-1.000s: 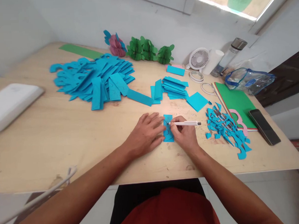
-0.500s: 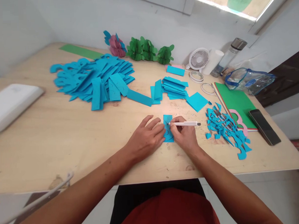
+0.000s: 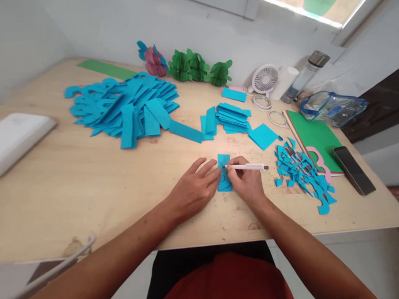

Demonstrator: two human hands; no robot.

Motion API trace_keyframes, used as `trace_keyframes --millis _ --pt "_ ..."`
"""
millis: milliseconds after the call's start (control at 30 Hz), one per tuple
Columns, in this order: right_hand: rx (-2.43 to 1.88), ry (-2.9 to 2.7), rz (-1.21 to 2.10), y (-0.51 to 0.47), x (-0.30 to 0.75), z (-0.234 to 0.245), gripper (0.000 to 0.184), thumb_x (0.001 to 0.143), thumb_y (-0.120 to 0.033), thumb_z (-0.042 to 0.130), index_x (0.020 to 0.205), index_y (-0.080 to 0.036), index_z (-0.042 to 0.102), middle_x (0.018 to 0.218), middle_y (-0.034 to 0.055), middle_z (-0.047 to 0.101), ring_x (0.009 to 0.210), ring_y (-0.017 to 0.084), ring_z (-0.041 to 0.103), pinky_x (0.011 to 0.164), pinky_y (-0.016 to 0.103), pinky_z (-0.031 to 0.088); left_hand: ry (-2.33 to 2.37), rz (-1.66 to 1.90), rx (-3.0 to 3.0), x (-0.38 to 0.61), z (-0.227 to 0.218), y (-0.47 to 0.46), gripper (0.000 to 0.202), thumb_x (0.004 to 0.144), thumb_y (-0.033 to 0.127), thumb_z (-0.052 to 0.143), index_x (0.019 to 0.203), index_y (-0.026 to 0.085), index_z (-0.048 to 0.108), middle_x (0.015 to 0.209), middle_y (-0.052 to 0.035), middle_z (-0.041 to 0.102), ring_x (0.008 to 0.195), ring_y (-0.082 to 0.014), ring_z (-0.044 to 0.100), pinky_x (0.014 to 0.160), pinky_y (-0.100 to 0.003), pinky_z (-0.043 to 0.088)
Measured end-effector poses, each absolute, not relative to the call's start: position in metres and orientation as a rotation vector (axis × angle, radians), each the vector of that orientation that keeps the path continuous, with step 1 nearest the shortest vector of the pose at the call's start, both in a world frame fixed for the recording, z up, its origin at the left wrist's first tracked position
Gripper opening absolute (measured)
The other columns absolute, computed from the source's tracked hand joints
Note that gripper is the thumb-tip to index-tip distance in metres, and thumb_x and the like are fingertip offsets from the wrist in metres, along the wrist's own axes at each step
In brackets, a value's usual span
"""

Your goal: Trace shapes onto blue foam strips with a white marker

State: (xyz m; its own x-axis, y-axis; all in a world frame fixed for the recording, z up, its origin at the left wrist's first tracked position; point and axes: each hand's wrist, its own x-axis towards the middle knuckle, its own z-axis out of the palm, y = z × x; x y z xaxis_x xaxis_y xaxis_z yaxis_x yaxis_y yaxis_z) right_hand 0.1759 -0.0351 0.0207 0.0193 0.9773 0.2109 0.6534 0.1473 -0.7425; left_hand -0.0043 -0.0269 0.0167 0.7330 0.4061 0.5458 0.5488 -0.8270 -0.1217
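Head view is showing a person's left hand (image 3: 197, 185) lying loosely opened on the surface, grasping nothing, its fingertips resting at the left edge of a small rectangular sheet of blue paper (image 3: 224, 175). The right hand (image 3: 249, 182) is pinching a slim white pen with a dark end (image 3: 249, 166), whose point is meeting or just hovering over the sheet; which one is too small to tell. Dark curved lines are marking the sheet, which is lying between both hands on a pale wooden table (image 3: 105, 184). Beyond it, a stack of folded blue paper pieces (image 3: 231, 118) is sitting, and loose blue paper scraps (image 3: 297, 168) are lying to the right, near a black phone (image 3: 353, 170).
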Motion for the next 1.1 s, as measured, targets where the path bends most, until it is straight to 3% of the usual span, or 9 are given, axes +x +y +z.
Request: trace_keyframes --millis 167,367,867,1100 --pt "-1.585 -1.708 0.57 -0.0354 0.1754 0.0215 0.01 0.083 -0.028 0.051 0.08 -0.022 0.059 0.068 0.0006 0.064 0.06 0.015 0.056 0.057 0.026 0.041 -0.764 -0.757 -2.69 -0.0041 0.0166 -0.0268 0.025 0.096 0.009 0.044 0.08 0.015 0.062 0.087 -0.0072 0.064 0.091 -0.0212 0.057 0.09 -0.042 0.049" --pt "-1.593 -1.718 0.549 -0.0358 0.1751 0.0227 0.011 0.083 -0.028 0.051 0.079 -0.022 0.058 0.068 0.0005 0.063 0.059 0.015 0.056 0.057 0.026 0.041 -0.763 -0.759 -2.694 -0.0039 0.0152 -0.0273 0.027 0.097 0.01 0.041 0.086 0.013 0.065 0.088 -0.0087 0.066 0.078 -0.0193 0.055 0.082 -0.04 0.05" --pt "-1.588 -1.706 0.567 -0.0364 0.1749 0.0228 0.008 0.082 -0.027 0.051 0.079 -0.022 0.058 0.069 0.0006 0.064 0.06 0.016 0.056 0.059 0.027 0.043 -0.768 -0.738 -2.709 -0.004 0.0161 -0.0294 0.021 0.096 0.008 0.044 0.092 0.01 0.065 0.09 -0.0097 0.067 0.078 -0.0192 0.057 0.07 -0.034 0.048" --pt "-1.584 -1.721 0.57 -0.0366 0.1749 0.0227 0.008 0.082 -0.027 0.051 0.079 -0.023 0.058 0.069 0.0006 0.064 0.06 0.015 0.057 0.058 0.026 0.043 -0.775 -0.735 -2.7 -0.004 0.0144 -0.0295 0.021 0.097 0.009 0.043 0.095 0.011 0.064 0.092 -0.01 0.068 0.08 -0.0194 0.057 0.072 -0.035 0.049"
